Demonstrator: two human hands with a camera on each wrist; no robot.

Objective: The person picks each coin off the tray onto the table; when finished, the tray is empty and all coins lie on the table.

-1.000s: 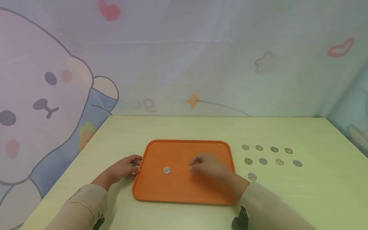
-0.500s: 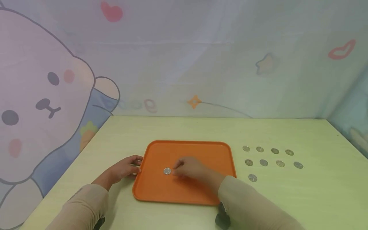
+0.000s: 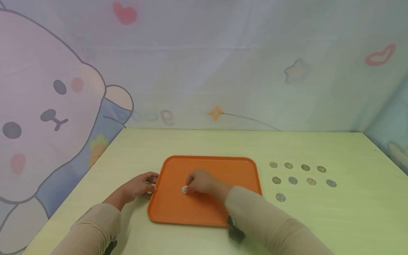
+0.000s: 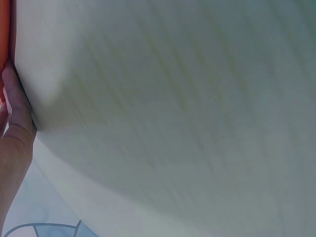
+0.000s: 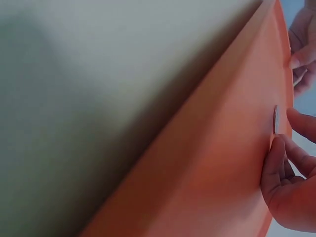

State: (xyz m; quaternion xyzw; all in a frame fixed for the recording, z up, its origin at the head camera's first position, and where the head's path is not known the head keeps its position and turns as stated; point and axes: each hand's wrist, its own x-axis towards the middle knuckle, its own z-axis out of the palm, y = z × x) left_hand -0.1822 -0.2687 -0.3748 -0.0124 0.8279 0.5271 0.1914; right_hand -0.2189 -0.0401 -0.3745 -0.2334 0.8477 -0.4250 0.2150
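Note:
In the head view an orange tray (image 3: 223,217) lies on the table. A silver coin (image 3: 184,190) rests on its left half. My right hand (image 3: 202,182) is low over the tray, its fingertips right at that coin. The right wrist view shows the coin (image 5: 276,119) lying on the tray, the thumb at its near edge and the forefinger apart from the thumb. My left hand (image 3: 137,187) touches the tray's left rim with thumb and fingers spread along it. In the left wrist view only part of the left hand (image 4: 17,128) shows against the tray's side.
Right of the tray, several coins (image 3: 293,180) lie in rows on the pale yellow-green table (image 3: 350,219). A curtain (image 3: 242,71) printed with a bear hangs behind the table's back edge.
My right hand has moved left across the tray to the coin, partly covering it in the head view. The left hand stays at the rim, and the coins have not moved.

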